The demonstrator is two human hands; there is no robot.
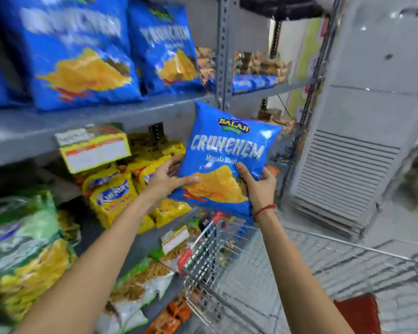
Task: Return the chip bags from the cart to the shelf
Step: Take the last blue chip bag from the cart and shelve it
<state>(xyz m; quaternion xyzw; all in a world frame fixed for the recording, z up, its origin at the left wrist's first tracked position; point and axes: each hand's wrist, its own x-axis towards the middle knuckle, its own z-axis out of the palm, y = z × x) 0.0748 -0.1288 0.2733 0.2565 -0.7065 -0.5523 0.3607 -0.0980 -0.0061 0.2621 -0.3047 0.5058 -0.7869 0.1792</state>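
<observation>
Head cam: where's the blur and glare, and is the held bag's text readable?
Head view: the held bag is sharp and its print readable, with glare at its upper right corner; the shelf bags top left are motion-blurred; the cart wires smear; wide-angle bending tilts the shelf post.

Single head view looks forward and down, close to the shelf; cart below.

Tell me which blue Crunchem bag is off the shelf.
The blue Crunchem bag held by both hands above the cart; the others stand on the upper shelf.
</observation>
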